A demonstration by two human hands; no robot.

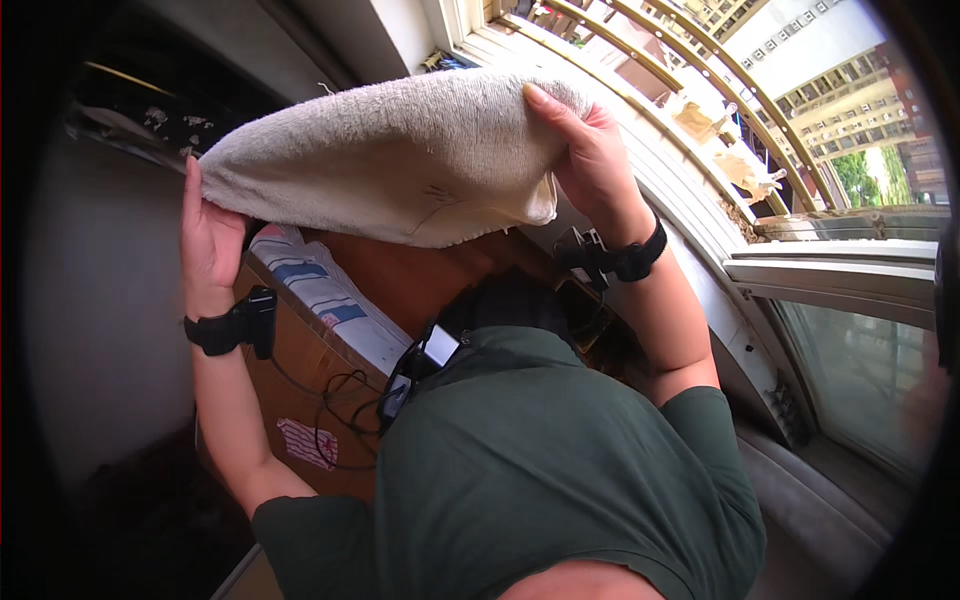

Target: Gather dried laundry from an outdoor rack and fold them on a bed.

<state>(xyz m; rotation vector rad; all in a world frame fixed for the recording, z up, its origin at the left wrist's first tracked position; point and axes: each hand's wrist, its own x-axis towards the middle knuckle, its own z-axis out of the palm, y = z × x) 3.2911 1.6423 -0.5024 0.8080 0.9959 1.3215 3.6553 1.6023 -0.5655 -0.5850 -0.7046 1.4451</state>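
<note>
Stretched between my two hands is a pale grey-beige terry towel (420, 150), raised in front of me. My left hand (210, 232) grips its left corner, the thumb showing along the edge. At the other end my right hand (581, 154) pinches the cloth, thumb on top and the fingers mostly hidden behind it. The lower edge of the towel sags and a corner hangs below my right hand. A dark stitched mark and a crease show near its middle. Each wrist wears a black strap with a small device.
An open window (825, 262) with a curved metal guard rail (720, 56) lies to the right. Below the towel, a striped blue-and-white cloth (330, 292) lies along a wooden surface (300, 337). Black cables (337, 405) and a red-striped cloth piece (307, 442) are at my left side.
</note>
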